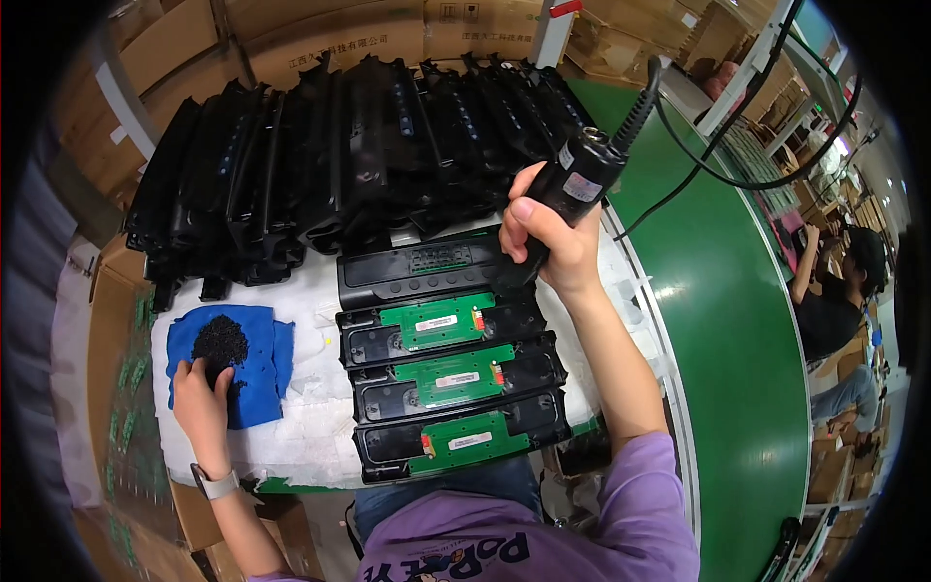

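My right hand (555,233) is wrapped round a black electric screwdriver (582,175), its cord end up and its lower end over the right part of a black plastic housing (417,272). The tip of the screwdriver is hidden. Below that housing, several more lie in a stack of rows, each with a green circuit board (432,322) carrying a white label and a small red-and-yellow part. At the left, my left hand (204,393) has its fingers curled into a heap of small black screws (221,339) on a folded blue cloth (262,388).
A large pile of black plastic housings (359,145) fills the far side of the white-topped table (320,427). A green conveyor belt (727,339) runs along the right, with the screwdriver's black cord (698,175) hanging over it. Cardboard boxes (339,39) stand behind. Another person (839,291) sits far right.
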`<state>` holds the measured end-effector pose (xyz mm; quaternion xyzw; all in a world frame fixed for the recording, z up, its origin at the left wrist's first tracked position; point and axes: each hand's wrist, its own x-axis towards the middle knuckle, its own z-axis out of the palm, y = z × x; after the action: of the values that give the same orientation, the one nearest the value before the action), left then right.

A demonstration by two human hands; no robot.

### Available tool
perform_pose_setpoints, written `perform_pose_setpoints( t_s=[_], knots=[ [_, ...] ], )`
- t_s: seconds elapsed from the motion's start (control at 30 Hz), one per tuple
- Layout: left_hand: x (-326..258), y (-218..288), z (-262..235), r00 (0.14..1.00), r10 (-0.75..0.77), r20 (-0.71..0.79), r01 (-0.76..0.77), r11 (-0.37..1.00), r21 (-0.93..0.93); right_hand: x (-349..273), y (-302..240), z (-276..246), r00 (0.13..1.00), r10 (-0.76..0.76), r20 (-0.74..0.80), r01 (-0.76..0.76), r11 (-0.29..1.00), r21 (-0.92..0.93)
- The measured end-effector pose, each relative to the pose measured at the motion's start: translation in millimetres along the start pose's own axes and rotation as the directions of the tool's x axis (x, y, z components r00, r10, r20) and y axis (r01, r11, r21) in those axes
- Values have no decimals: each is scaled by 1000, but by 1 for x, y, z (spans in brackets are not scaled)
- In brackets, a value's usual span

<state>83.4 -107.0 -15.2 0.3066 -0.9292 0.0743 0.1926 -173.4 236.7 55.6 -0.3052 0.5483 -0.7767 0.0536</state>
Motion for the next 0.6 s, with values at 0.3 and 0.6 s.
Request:
perform_pose_setpoints(
  t_s=[0.3,0.6],
  knots=[
    [5,1,1,997,14,-70,-27,981,-190,2,1,1,1000,-21,-2,21,996,-83],
    [14,13,5,991,-22,-134,-44,882,-469,1,3,3,1000,-11,-25,8,996,-86]
  ],
)
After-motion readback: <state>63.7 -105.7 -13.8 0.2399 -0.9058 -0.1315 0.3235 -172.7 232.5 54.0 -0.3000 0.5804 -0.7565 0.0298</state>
